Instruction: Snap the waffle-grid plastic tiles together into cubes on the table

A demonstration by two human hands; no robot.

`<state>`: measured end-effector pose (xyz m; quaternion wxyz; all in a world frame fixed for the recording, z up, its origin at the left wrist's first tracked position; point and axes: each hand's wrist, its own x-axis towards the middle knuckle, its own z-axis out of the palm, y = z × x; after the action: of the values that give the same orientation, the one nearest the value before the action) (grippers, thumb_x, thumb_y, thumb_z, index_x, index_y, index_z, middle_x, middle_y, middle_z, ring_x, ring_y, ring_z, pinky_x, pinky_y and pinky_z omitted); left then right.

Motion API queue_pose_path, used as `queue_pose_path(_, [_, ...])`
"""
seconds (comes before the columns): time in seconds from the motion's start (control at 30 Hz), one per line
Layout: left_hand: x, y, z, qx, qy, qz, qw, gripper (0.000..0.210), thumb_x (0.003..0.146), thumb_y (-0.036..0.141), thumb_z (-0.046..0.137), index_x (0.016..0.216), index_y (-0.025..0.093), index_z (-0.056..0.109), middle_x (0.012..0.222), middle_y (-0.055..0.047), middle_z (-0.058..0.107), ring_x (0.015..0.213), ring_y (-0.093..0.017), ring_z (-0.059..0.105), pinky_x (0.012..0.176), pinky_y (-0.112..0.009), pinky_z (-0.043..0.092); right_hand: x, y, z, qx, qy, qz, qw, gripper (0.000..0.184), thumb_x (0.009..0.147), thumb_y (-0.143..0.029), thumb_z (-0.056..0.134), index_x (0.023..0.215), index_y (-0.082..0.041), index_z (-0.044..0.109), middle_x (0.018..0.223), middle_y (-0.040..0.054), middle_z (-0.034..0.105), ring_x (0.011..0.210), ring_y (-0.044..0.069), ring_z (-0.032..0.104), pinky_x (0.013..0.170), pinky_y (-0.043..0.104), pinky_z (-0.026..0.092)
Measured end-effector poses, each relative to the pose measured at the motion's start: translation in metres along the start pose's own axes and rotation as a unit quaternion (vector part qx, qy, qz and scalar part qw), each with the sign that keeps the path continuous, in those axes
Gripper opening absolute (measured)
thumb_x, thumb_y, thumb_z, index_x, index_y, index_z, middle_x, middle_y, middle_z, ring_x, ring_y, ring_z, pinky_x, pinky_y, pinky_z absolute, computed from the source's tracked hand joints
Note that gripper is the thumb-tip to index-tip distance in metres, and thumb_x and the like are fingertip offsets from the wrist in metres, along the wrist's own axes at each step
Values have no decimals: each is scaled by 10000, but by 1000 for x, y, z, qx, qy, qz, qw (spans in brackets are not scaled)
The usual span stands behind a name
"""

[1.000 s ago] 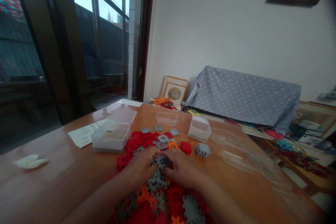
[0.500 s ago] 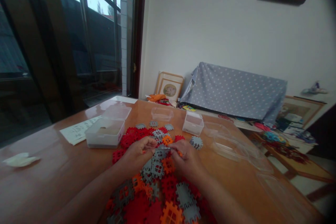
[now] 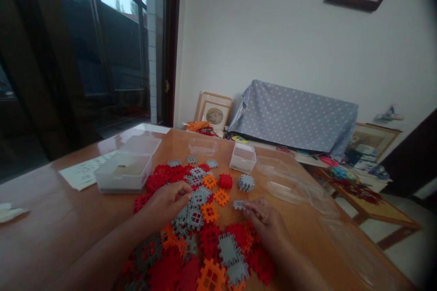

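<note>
My right hand grips a grey toothed plastic building tile by its edge, just above the table right of the pile. My left hand hovers at the left side of the pile, fingers loosely curled with a gap between thumb and forefinger; nothing shows in it. Beside its fingertips lie grey window tiles. Between the hands are orange window tiles. A red block of tiles and a grey stack of tiles stand beyond my right hand. Red tiles spread toward me.
A clear plastic box with its lid raised sits on the left, by a handwritten sheet. Another small box stands at the back. Clear trays line the right side of the wooden table.
My hands have drawn apart. The right one has moved right with the grey tile, uncovering the red block and an orange tile. The view has turned slightly right.
</note>
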<state>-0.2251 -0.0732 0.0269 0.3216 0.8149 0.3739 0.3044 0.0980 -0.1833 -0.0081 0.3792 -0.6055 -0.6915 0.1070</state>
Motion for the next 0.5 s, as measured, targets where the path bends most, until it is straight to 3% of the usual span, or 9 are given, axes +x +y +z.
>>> queue_pose_path(0.23, [-1, 3, -4, 29, -14, -6, 999, 245, 940, 392, 495, 956, 211, 660, 863, -5, 686, 808, -185, 623, 718, -266, 446, -3, 10, 11, 22, -35, -32, 999, 320, 918, -189, 484, 1124, -248, 723, 987, 66, 685, 911, 206, 656, 827, 342, 537])
queue_pose_path(0.37, [-1, 6, -7, 28, -15, -8, 999, 254, 932, 396, 499, 960, 206, 665, 877, -17, 695, 820, -193, 636, 731, -272, 456, -2, 7, 4, -12, -20, -3, 1000, 294, 923, -212, 489, 1100, -233, 723, 1004, 72, 717, 946, 227, 656, 864, 368, 529])
queue_pose_path(0.5, [-3, 6, -7, 22, -22, -11, 999, 237, 912, 374, 522, 982, 212, 680, 927, -30, 714, 873, -210, 645, 767, -280, 466, -2, 0, -1, -61, -61, 18, 996, 298, 916, -218, 497, 1097, -227, 733, 988, 74, 712, 954, 235, 642, 877, 377, 512])
